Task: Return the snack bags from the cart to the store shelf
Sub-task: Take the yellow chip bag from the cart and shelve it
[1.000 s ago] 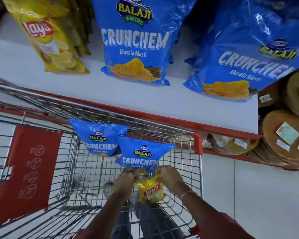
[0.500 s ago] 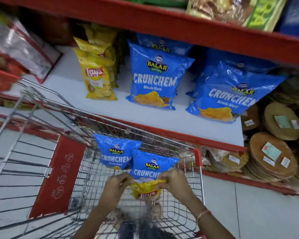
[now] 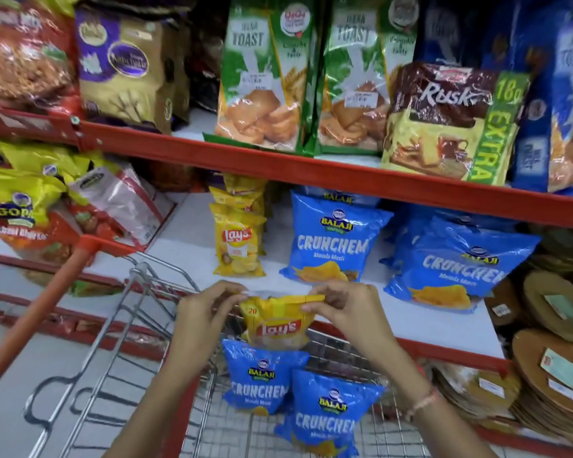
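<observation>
A small yellow Lay's bag (image 3: 277, 322) hangs above the wire cart (image 3: 136, 312), pinched at its top edge by my left hand (image 3: 205, 312) and my right hand (image 3: 348, 309). It sits level with the front lip of the white store shelf (image 3: 186, 246). Two blue Balaji Crunchem bags (image 3: 262, 381) (image 3: 328, 414) lean inside the cart below it. On the shelf stand a row of yellow Lay's bags (image 3: 237, 239) and blue Crunchem bags (image 3: 331, 239) (image 3: 457, 262).
A red-edged upper shelf (image 3: 311, 166) carries toast and rusk packs (image 3: 450, 123). Gopal snack bags (image 3: 24, 200) fill the shelf's left end, stacked round papad packs (image 3: 556, 368) the right. The cart's red handle (image 3: 37, 312) slants at left.
Both hands have lifted the yellow Lay's bag up out of the cart to shelf height. My view has tilted up, showing the upper shelf.
</observation>
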